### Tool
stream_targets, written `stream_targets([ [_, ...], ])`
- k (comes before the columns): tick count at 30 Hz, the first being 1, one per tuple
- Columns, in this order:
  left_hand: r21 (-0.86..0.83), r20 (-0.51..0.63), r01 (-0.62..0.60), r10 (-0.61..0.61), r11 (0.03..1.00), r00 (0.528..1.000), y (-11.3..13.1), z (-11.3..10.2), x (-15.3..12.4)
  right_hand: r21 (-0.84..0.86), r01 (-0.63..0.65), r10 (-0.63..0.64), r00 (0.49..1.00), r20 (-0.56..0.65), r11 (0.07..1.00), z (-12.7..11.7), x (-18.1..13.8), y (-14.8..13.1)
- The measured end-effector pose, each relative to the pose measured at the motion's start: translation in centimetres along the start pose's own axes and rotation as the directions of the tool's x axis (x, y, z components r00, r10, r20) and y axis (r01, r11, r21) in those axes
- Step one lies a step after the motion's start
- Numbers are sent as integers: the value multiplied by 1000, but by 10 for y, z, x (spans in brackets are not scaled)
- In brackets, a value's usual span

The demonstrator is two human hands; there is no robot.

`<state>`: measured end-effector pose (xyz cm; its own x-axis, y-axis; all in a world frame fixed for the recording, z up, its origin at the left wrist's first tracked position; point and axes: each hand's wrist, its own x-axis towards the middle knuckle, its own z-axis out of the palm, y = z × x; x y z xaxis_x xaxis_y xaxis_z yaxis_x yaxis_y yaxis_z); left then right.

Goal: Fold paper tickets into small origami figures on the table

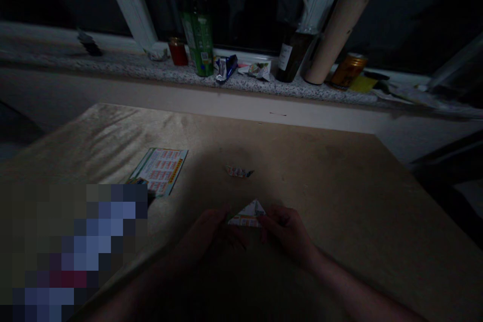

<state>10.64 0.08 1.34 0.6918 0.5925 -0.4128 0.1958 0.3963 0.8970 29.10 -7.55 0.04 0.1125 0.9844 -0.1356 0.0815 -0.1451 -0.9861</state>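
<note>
Setting: dim room; tan cloth-covered tabletop (339,186) below a speckled stone windowsill (113,63).

Item 1: small triangular folded piece of printed paper (247,214), pinched at its left corner by the left hand (211,234) and at its right corner by the right hand (287,231). The fingers of both are closed on it, and it is held low over the near tabletop, apparently so that the creases are kept pressed.

Item 2: small folded printed scrap (239,171), laid just beyond.

Item 3: flat rectangular printed leaflet (160,170), set aside to the left.

Sill: green plastic bottle (199,43), dark glass bottle (292,55), upright cardboard tube (341,30).

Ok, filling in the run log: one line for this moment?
left hand, right hand: pinching folded paper | surface: board | nearby: printed sheet, small scrap
</note>
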Motion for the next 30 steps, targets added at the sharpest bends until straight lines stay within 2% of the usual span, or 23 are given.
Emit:
stream_targets([
  [7,28,24,-12,12,1000,1000,7,4,-8,40,-30,29,1000,6,999,1,-1,-1],
  [19,23,54,-66,65,998,996,2,2,-9,-20,-39,39,999,-28,999,3,0,-2],
  [25,171,37,-131,126,977,991,5,2,-10,-18,-36,36,999,-37,999,2,-1,-4],
  [30,227,24,-156,155,961,988,8,3,-8,-47,-2,0,999,-47,999,3,-1,-1],
])
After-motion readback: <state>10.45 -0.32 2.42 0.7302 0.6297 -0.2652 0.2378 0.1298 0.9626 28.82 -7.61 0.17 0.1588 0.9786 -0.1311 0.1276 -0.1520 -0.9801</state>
